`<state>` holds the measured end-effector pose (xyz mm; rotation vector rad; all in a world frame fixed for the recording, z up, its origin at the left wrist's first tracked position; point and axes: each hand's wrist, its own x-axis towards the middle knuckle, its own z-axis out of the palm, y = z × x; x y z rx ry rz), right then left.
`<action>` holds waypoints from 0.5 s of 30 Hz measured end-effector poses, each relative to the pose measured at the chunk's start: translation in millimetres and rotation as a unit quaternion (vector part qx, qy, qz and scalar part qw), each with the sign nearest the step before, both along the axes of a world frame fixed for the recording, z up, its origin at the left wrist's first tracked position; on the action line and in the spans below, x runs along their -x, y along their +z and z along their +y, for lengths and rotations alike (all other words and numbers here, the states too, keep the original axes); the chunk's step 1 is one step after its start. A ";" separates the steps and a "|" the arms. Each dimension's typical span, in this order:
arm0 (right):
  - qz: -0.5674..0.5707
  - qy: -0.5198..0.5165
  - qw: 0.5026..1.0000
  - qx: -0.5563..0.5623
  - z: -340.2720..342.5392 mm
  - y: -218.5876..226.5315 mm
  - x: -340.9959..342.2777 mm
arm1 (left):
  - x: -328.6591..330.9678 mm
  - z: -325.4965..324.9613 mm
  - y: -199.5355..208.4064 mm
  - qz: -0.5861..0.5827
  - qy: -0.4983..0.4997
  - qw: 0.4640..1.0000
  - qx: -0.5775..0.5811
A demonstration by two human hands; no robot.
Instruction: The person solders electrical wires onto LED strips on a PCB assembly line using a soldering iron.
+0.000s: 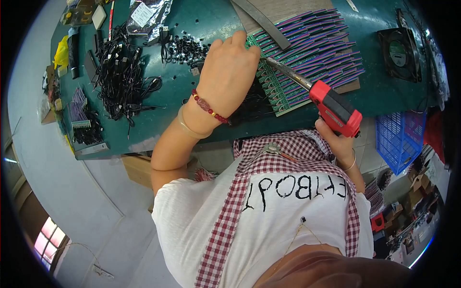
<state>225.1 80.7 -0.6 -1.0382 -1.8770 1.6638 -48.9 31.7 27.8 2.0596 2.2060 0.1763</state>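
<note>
Right hand (338, 139) grips red soldering gun (334, 108); left hand (228, 72) presses wired circuit boards (307, 53); blue basket (401, 137) beside.

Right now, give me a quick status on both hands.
Left hand pressed on green circuit boards. Right hand gripping red soldering gun, tip at the boards. Nothing blocking.

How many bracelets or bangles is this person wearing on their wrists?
3 that show: a red beaded bracelet and a pale bangle on the left wrist, and a thin bangle on the right wrist. Others may be hidden on the undersides.
</note>
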 end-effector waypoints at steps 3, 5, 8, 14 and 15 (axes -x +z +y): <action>0.003 -0.012 1.000 0.009 -1.9 2.8 0.4 | -0.6 0.7 1.1 0.004 0.000 1.000 0.005; 0.007 -0.028 0.999 0.019 -2.8 3.8 -1.0 | -0.7 0.2 0.8 0.006 0.003 1.000 0.004; -0.004 -0.033 0.997 0.068 -2.6 2.7 -6.0 | -0.4 0.6 -0.1 0.009 0.003 1.000 0.006; -0.001 -0.033 0.995 0.097 -2.9 3.9 -5.4 | -0.3 1.2 -0.8 0.009 -0.001 1.000 0.000; 0.001 -0.035 0.996 0.085 -3.2 4.2 -5.1 | -0.5 1.3 -0.7 0.009 -0.001 1.000 -0.002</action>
